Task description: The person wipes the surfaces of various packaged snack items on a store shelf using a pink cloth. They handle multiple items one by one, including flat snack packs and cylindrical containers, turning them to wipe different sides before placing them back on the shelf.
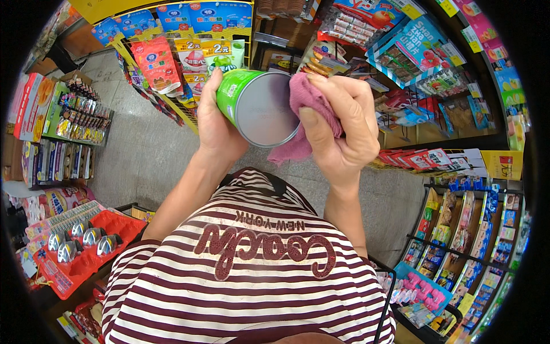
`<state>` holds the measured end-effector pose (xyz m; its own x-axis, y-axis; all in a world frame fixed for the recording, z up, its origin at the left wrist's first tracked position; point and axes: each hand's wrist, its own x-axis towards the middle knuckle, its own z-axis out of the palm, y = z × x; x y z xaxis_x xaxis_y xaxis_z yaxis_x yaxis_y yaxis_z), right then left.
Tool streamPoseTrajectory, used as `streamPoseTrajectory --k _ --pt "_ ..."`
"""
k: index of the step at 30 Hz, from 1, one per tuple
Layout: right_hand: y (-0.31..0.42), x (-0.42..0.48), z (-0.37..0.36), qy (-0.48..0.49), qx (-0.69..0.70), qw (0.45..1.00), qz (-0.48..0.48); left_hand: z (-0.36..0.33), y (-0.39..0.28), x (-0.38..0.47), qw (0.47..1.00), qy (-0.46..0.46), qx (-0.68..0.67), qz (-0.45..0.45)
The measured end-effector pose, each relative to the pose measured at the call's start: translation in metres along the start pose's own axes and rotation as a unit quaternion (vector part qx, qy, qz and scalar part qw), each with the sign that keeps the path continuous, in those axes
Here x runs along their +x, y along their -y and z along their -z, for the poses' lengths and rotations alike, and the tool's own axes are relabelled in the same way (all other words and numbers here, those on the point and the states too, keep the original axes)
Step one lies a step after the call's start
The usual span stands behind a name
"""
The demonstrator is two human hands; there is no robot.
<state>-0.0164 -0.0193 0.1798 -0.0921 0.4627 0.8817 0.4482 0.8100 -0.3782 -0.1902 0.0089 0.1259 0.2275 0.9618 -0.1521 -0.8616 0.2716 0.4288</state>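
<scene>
A green cylindrical canister (234, 88) is held up in front of my chest, its round metal end (267, 109) tilted towards me. My left hand (217, 122) grips it from the left side, thumb along the green wall and the other fingers hidden behind it. Between the thumb and fingers of my right hand (348, 122) is a bunched pink cloth (313, 103). The cloth presses against the right rim of the metal end, and a loose corner hangs below the can.
A yellow wire rack (189, 118) of candy bags stands ahead to the left. Shelves of packaged snacks (408, 56) rise ahead to the right, with tiered shelves (459, 232) lower right. A red tray (92, 249) with silver toys is at my left. Grey tiled floor (142, 159) lies below.
</scene>
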Motion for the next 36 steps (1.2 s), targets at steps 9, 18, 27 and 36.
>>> streamPoseTrajectory --k 9,18,27,36 --pt "-0.03 -0.012 0.025 -0.019 -0.008 0.981 -0.194 0.009 -0.013 0.005 0.971 0.058 0.166 -0.161" --pt "-0.028 -0.007 0.037 -0.084 0.053 0.978 -0.183 -0.002 -0.024 0.004 0.81 0.14 0.49 -0.289" --pt "-0.017 -0.002 0.036 -0.095 0.076 0.98 -0.158 -0.014 -0.018 0.004 0.634 0.189 0.66 -0.356" --pt "-0.007 0.008 0.015 0.009 0.026 0.997 -0.071 -0.046 -0.015 0.002 0.527 0.243 0.735 -0.351"
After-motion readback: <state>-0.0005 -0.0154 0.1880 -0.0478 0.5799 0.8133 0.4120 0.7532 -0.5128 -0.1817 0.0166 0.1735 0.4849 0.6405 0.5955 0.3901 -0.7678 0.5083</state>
